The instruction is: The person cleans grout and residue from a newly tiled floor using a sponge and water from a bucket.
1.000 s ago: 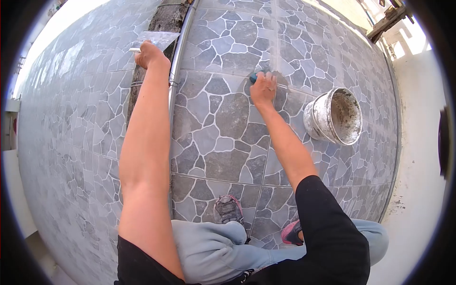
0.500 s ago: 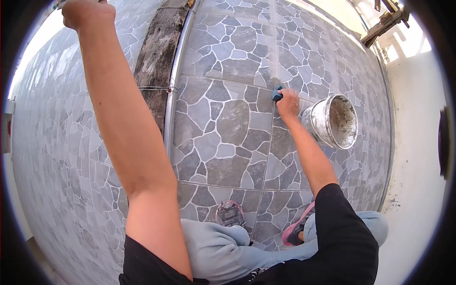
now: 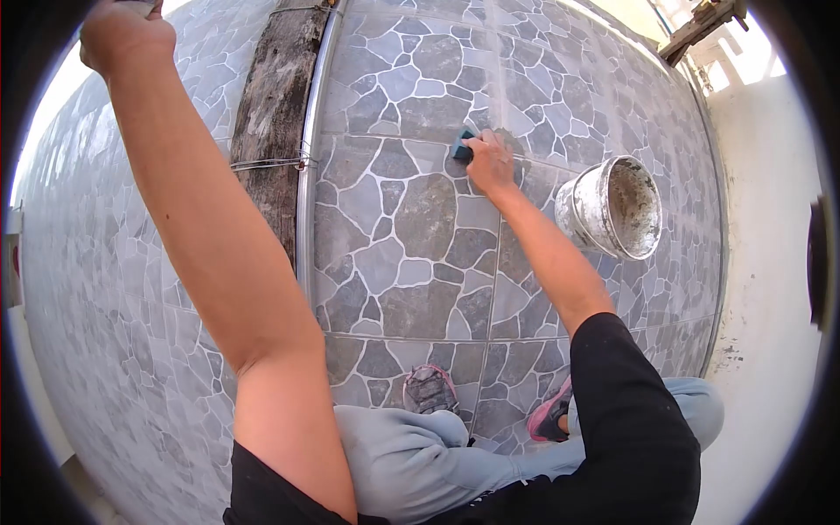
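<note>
My right hand [image 3: 493, 164] is closed around a dark blue-green sponge-like block [image 3: 461, 147], pressed against the stone-patterned tiles [image 3: 427, 214] close to a joint between them. Grey smears show on the tiles just right of the fingers. At the upper left, my left hand [image 3: 129, 39] is raised and closed on something pale, mostly cut off by the frame edge. Right of my right forearm stands a white bucket [image 3: 584, 210], its inside coated with greyish residue.
A weathered wooden beam [image 3: 276, 114] runs beside a metal rail [image 3: 308, 188], tied with wire. My shoes [image 3: 430, 389] rest on the tiles. A white wall [image 3: 766, 219] rises at right, with a wooden piece [image 3: 700, 33] at the upper right.
My right hand has slid left along the tile joint with the blue-green block. My left hand has shifted left and slightly down in view.
</note>
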Tool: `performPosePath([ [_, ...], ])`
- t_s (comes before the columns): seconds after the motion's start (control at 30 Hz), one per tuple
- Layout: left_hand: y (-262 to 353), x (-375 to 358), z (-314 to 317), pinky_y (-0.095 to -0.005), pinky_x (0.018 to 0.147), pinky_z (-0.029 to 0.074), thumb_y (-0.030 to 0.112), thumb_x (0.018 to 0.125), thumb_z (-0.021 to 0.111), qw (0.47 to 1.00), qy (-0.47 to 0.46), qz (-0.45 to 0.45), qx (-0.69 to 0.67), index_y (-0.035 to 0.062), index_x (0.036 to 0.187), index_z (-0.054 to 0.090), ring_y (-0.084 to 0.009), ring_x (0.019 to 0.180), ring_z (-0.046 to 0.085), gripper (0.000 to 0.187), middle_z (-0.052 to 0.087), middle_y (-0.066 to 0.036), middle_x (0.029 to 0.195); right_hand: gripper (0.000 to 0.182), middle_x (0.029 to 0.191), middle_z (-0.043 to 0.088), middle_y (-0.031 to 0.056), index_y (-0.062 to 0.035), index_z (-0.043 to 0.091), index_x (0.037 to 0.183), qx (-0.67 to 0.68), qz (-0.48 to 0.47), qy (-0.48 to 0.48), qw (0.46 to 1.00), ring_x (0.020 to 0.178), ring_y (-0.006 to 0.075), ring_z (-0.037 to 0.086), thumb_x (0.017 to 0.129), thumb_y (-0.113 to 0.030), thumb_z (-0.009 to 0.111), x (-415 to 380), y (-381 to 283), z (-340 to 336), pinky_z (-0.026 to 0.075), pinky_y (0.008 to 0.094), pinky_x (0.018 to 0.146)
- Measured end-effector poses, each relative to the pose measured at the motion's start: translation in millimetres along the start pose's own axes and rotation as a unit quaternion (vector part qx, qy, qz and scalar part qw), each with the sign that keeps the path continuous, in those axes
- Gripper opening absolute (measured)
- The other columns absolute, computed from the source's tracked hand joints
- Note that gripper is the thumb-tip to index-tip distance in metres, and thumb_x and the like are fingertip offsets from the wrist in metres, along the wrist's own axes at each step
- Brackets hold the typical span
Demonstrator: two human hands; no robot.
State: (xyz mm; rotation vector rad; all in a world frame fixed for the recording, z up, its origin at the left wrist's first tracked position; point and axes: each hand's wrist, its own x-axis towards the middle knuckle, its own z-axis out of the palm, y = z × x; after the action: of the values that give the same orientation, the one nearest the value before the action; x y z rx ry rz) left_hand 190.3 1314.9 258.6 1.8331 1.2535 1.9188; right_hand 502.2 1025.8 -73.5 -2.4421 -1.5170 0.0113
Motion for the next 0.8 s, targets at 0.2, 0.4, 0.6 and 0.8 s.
performPosePath([
  [0.2, -31, 35, -38, -0.0271, 0.089, 0.061, 0.013, 0.089, 0.076, 0.992, 0.092, 0.021, 0.089, -0.0041, 0.138, 0.051, -0.0305, 0.112, 0.069, 0.057, 0.063, -0.017, 0.130, 0.011, 0.105, 0.060, 0.0124, -0.0085, 0.070, 0.090, -0.025, 0.066, 0.112, 0.991, 0.106, 0.0329, 0.056, 0.084, -0.011, 0.063, -1, -22, 12, 0.045, 0.0462, 0.092],
  [0.4, 38, 20, 47, -0.0291, 0.088, 0.058, 0.014, 0.091, 0.072, 0.933, 0.098, -0.069, -0.340, -0.0017, 0.129, 0.055, -0.0277, 0.110, 0.067, 0.045, 0.064, -0.014, 0.123, 0.013, 0.108, 0.061, 0.0115, -0.0105, 0.069, 0.092, 0.045, -0.088, 0.080, 0.992, 0.110, 0.0307, 0.057, 0.090, -0.014, 0.057, 55, -167, 64, 0.047, 0.0433, 0.091],
  [0.6, 53, 13, 50, -0.0311, 0.087, 0.055, 0.016, 0.093, 0.068, 0.890, 0.093, -0.094, -0.436, 0.0006, 0.121, 0.059, -0.0250, 0.107, 0.064, 0.033, 0.065, -0.012, 0.115, 0.032, 0.112, 0.062, 0.0095, -0.0174, 0.071, 0.117, -0.064, -0.010, 0.131, 0.989, 0.111, 0.0298, 0.058, 0.086, -0.014, 0.062, -22, 32, 8, 0.046, 0.0460, 0.091],
  [0.8, 65, 24, 14, -0.0331, 0.086, 0.051, 0.017, 0.095, 0.064, 0.866, 0.109, -0.108, -0.476, 0.0029, 0.112, 0.062, -0.0222, 0.105, 0.062, 0.023, 0.066, -0.009, 0.108, 0.019, 0.110, 0.059, 0.0205, -0.0028, 0.058, 0.109, -0.115, 0.224, 0.118, 0.960, 0.107, 0.0388, 0.058, 0.092, -0.011, 0.060, -34, 45, 5, 0.050, 0.0472, 0.091],
])
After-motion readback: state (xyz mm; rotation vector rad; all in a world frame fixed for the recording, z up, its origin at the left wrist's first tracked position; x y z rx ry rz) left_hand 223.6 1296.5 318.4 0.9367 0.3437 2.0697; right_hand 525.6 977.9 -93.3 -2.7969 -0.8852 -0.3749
